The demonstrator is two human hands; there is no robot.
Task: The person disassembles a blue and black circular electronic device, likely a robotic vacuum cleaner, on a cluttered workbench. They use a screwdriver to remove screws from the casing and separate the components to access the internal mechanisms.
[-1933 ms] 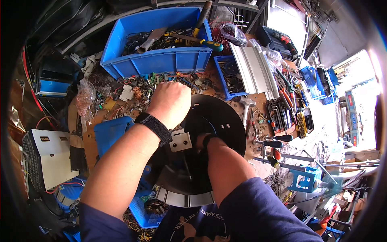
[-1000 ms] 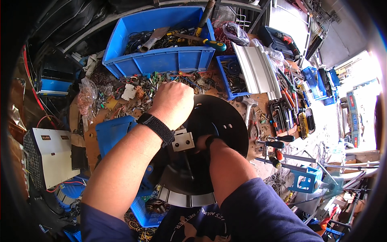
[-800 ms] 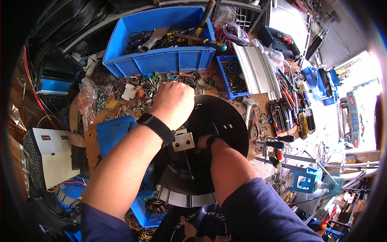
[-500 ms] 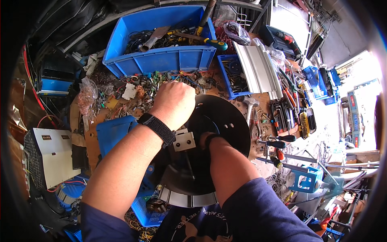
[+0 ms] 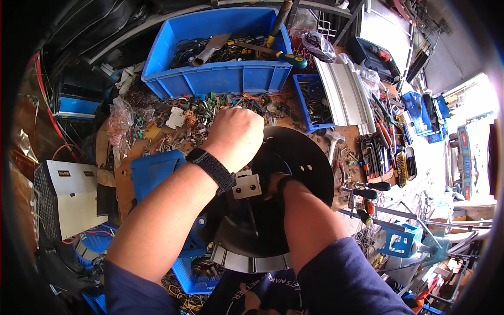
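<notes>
Left hand point(image 5: 234, 131), fingers curled, grips the black disc's point(image 5: 299, 157) rim; right hand point(image 5: 275, 184) mostly hidden, fingers seemingly unreadable.

A large blue bin point(image 5: 220, 79) of tools sits far on the cluttered tabletop point(image 5: 346, 134); a white metal box point(image 5: 71, 197) stands left.
</notes>
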